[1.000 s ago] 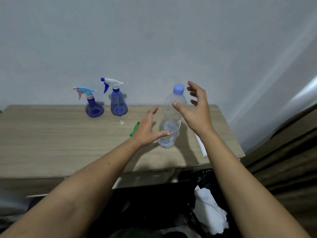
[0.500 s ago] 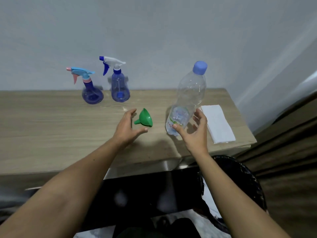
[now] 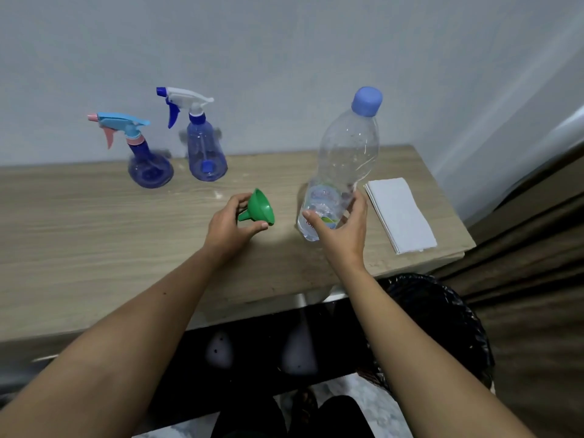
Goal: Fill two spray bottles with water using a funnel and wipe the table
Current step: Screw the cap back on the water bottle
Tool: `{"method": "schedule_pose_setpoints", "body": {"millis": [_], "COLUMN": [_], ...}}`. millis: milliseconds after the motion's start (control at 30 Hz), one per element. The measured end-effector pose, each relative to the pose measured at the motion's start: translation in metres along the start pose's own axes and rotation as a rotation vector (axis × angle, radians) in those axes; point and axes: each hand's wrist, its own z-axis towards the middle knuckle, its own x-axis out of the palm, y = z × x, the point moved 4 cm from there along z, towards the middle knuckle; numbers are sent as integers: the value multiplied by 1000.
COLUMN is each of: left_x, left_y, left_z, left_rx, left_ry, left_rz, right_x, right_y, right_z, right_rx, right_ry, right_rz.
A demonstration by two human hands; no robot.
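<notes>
Two blue spray bottles stand at the back of the wooden table [image 3: 94, 235]: one with a light-blue and pink head [image 3: 151, 167], one with a white and blue head [image 3: 207, 153]. A green funnel [image 3: 260, 207] lies on its side near the table's middle, and my left hand [image 3: 227, 224] curls around it, thumb and fingers touching its rim. My right hand [image 3: 343, 230] grips the lower part of a clear water bottle [image 3: 347, 150] with a blue cap, which stands slightly tilted and looks mostly empty. A folded white cloth [image 3: 399, 213] lies to the bottle's right.
A pale wall rises directly behind the table. A bin lined with a black bag [image 3: 439, 314] stands below the table's right front corner. Brown curtain fabric [image 3: 537, 279] hangs at the right. The table's front edge is close to my forearms.
My left hand has closed in from beside the funnel to around it. My right hand has dropped from the bottle's neck to its lower part and grips it. The view has tilted down.
</notes>
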Motion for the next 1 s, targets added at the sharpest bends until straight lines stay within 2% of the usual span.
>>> {"method": "schedule_pose_setpoints", "body": {"millis": [167,500,1000], "left_x": [-2,-26,-11], "left_y": [-3,-37,-37], "left_z": [3,24,108], "left_rx": [-16,42,139], "left_ry": [20,-8,-85], "left_rz": [-72,-45,197], "right_x": [1,1,48], "right_y": [2,26,34], "right_z": [2,26,120], "right_rx": [15,15,-5], "right_ry": [-21,-12,97], "right_rz": [-14,-22,34]}}
